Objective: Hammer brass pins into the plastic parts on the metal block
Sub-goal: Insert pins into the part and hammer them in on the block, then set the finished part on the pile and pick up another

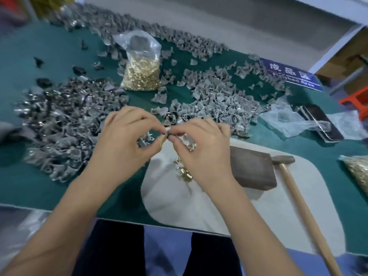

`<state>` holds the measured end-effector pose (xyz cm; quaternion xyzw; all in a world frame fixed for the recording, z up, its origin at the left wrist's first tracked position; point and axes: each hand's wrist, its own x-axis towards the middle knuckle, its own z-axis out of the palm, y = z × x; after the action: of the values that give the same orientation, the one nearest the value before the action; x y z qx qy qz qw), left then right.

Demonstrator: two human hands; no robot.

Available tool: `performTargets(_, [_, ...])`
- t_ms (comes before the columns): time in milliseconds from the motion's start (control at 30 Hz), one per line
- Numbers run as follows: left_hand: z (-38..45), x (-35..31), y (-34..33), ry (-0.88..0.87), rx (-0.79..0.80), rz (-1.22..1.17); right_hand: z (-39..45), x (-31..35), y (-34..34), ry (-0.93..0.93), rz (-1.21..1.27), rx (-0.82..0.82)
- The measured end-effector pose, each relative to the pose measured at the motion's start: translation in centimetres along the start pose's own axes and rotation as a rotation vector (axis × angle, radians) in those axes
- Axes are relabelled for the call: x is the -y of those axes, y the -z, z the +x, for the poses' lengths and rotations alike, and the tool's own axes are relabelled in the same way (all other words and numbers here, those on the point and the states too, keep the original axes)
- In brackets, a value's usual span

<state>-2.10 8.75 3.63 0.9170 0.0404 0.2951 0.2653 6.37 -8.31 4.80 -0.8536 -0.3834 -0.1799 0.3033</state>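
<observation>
Pin and part [168,134] pinched between both hands, left [127,140] and right [201,148], above counter [39,186]. Block [252,170] at 4 o'clock, hammer [298,196] beyond, untouched. Risk: pin slipping, dropping among loose pins [184,172] at 6 o'clock; seated crooked, bending under hammer.

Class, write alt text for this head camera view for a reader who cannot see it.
A person's left hand and right hand meet above a green table, pinching a small part between their fingertips. A metal block and a wooden-handled hammer lie untouched to the right, with a bag of brass pins and heaps of grey plastic parts behind.
</observation>
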Motion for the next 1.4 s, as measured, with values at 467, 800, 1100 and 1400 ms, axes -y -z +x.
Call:
performTargets(467, [-4.8, 3.9, 2.1, 0.294, -0.117, 0.236, 4.3, 3.2, -7.1, -0.058, 0.085, 0.222])
performTargets(800, [-1.7, -0.7, -1.5, 0.185, 0.157, 0.043, 0.4, -4.6, 1.8, -0.312, -0.16, 0.163])
performTargets(1100, [2.5, -1.3, -4.2, 0.124, 0.293, 0.231, -0.4, -5.5, 1.8, -0.422, -0.083, 0.109])
performTargets(1400, [3.7, -1.4, -5.0, 0.118, 0.367, 0.377, -0.4, -5.4, 2.2, -0.405, -0.018, 0.078])
